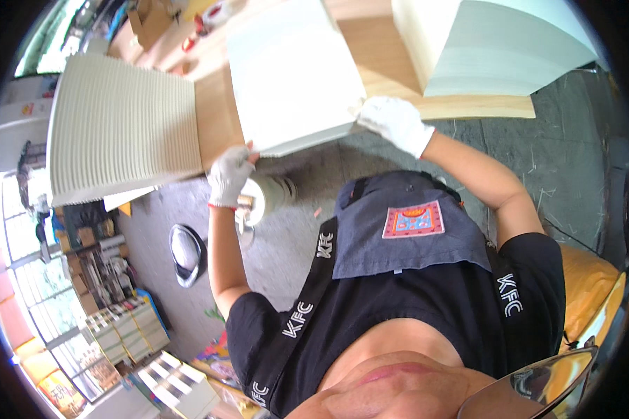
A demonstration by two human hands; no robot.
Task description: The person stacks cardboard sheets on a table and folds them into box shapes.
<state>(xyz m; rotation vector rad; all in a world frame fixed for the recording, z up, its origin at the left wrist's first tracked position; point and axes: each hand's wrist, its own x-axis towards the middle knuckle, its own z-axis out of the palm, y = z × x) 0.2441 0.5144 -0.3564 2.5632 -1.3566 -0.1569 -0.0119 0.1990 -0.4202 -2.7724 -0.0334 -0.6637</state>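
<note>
A stack of white sheets (299, 78) lies on the wooden table in front of me, its near edge over the table's front. My left hand (231, 175), in a white knitted glove with bare fingertips, pinches the stack's near left corner. My right hand (396, 124), also in a white glove, grips the near right corner; its fingertips are partly hidden. To the left stands a ridged stack of pale boards or folded sheets (126, 123). At the right rises a taller stack of pale sheets (498, 57).
The wooden tabletop (217, 115) shows between the stacks. A cardboard box (149, 23) and a tape roll (216, 13) are at the back left. Below the table stands a pale round bin or stool (267, 196). An orange bag (589, 288) lies at the right.
</note>
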